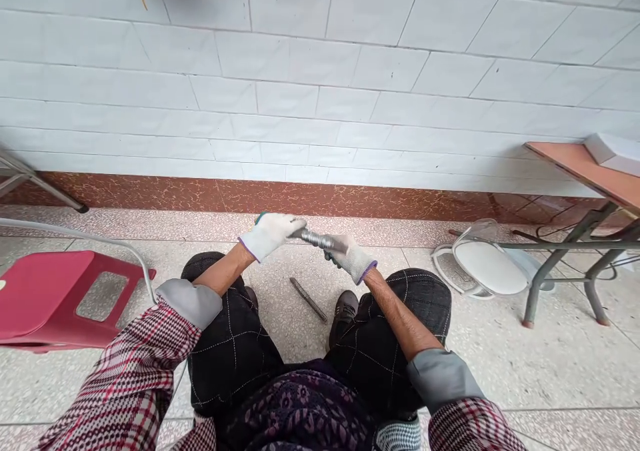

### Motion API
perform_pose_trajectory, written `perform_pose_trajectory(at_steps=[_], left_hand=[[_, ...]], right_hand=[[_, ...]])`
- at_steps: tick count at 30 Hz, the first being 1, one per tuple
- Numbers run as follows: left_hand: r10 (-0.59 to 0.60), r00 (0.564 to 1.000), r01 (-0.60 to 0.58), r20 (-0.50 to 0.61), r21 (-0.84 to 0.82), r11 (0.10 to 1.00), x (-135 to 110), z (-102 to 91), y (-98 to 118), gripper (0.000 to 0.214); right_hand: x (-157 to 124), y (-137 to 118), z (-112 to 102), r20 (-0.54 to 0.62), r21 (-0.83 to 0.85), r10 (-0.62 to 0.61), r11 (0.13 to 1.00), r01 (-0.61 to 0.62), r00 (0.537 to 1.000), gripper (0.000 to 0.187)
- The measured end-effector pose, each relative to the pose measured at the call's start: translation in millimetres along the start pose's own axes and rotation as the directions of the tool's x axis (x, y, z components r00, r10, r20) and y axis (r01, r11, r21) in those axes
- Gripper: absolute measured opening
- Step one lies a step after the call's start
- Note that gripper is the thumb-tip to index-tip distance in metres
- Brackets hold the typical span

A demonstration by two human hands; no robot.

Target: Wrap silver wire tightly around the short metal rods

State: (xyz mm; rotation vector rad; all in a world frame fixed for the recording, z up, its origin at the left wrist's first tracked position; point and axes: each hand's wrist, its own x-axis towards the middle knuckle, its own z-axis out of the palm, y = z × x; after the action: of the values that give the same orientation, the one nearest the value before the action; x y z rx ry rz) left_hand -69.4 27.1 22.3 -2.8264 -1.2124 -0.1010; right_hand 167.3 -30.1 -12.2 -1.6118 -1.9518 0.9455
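Observation:
Both my hands wear white knit gloves with purple cuffs and meet above my knees. My left hand (pixel 269 233) is closed around one end of a grey metal rod-like tool (pixel 320 240), which has a green handle tip. My right hand (pixel 351 257) grips the other end of the same tool. A second thin grey metal rod (pixel 309 299) lies on the speckled floor between my feet. I sit with knees apart in dark checked trousers.
A red plastic stool (pixel 55 297) stands at the left with a white hose (pixel 75 237) arcing over it. At the right, a white fan-like object (pixel 487 264) lies beside a metal-legged table (pixel 585 171). A white tiled wall is ahead.

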Motion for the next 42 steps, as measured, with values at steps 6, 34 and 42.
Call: perform_pose_trajectory(at_steps=[6, 34, 42], left_hand=[[-0.572, 0.814, 0.38, -0.101, -0.653, 0.655, 26.7, 12.1, -21.0, 0.036], [-0.321, 0.942, 0.298, 0.104, -0.701, 0.648, 4.1, -2.6, 16.9, 0.014], [-0.442, 0.859, 0.097, 0.259, -0.93, -0.355, 23.2, -24.7, 28.1, 0.025]], right_hand=[[9.0, -17.0, 14.6, 0.061, 0.081, 0.037, 0.996, -0.042, 0.997, 0.028], [1.7, 5.5, -15.7, -0.074, 0.701, 0.077, 0.713, -0.003, 0.994, 0.038], [10.5, 6.1, -5.0, -0.021, 0.693, 0.026, 0.721, -0.004, 0.999, 0.042]])
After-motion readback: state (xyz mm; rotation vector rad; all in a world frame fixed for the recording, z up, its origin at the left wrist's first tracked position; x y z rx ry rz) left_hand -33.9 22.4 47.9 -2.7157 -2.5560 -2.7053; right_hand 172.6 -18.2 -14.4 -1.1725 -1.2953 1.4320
